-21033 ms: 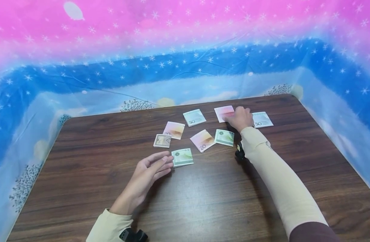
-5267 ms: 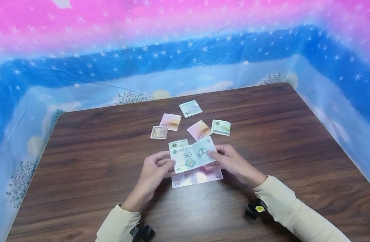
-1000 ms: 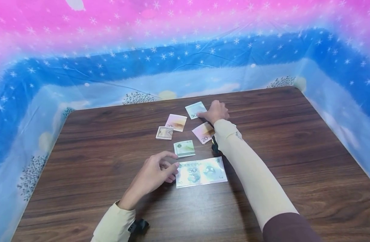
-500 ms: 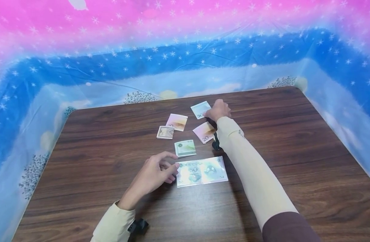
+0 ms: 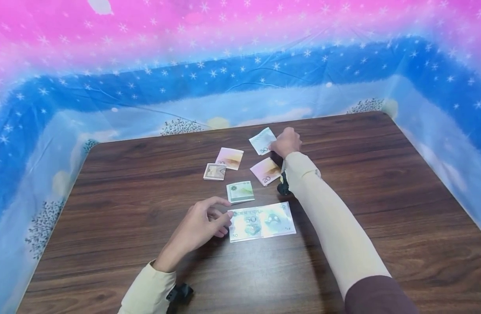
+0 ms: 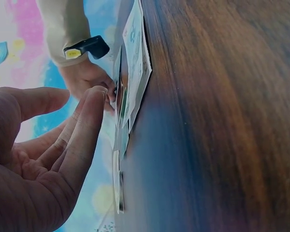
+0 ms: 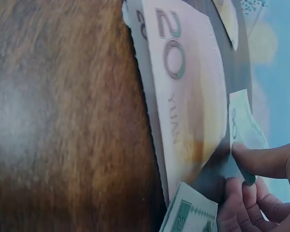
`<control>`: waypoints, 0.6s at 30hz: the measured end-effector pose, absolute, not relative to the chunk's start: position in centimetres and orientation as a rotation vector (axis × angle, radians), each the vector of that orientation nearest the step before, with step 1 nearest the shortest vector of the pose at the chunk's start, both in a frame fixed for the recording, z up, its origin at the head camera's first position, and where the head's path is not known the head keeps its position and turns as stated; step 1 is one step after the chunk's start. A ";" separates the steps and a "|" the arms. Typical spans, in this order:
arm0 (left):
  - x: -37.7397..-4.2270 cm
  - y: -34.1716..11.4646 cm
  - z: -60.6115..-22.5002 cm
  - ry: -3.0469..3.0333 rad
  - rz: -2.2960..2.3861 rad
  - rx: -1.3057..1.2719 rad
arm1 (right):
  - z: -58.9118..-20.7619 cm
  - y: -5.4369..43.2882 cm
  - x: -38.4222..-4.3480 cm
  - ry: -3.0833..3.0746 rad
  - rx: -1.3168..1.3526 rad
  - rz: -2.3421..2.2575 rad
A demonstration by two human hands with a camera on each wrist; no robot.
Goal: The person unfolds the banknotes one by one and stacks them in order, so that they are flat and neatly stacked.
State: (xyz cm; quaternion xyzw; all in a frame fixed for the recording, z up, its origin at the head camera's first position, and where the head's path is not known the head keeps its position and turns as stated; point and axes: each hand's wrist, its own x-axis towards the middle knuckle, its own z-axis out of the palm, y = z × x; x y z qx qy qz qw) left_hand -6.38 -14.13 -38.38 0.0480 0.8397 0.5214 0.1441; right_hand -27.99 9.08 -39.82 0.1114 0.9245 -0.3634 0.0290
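Note:
My right hand [image 5: 286,142] pinches a folded 50 banknote [image 5: 262,141] at the table's back; in the right wrist view the thumb [image 7: 261,160] presses on that note's edge. My left hand [image 5: 199,224] is loosely bent, fingertips by the left edge of an unfolded 50 banknote [image 5: 262,222] lying flat; whether they touch it I cannot tell. The left wrist view shows nothing between its fingers [image 6: 84,130]. A folded green banknote [image 5: 240,192] lies just behind the flat one. Near my right wrist is a folded 20 banknote [image 5: 266,172].
Farther left, another folded 20 banknote [image 5: 230,158] is partly covered by a small brownish folded note [image 5: 214,172]. Under my right forearm, a second green folded note [image 7: 193,210] appears in the right wrist view. A patterned cloth [image 5: 232,78] hangs beyond the wooden table [image 5: 107,218].
The 50 note both hands held has been laid flat, hiding the pink 100. My right hand has reached back, gripped the folded 50 and shifted it slightly right, tilting it. The left hand stays put.

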 end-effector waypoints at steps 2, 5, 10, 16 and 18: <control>-6.4 -14.1 -38.3 2.424 1.497 0.141 | -39.7 9.4 -27.9 2.857 0.313 -1.131; -6.4 -14.1 -38.3 2.429 1.488 0.151 | -39.6 9.8 -27.8 2.847 0.297 -1.170; -6.3 -14.1 -38.3 2.426 1.491 0.164 | -39.2 10.7 -27.7 2.759 0.312 -1.369; -6.2 -14.0 -38.3 2.458 1.505 0.157 | -37.5 12.1 -27.0 2.530 0.271 -1.695; -6.2 -14.0 -38.3 2.487 1.501 0.154 | -36.9 12.5 -26.6 2.498 0.261 -1.731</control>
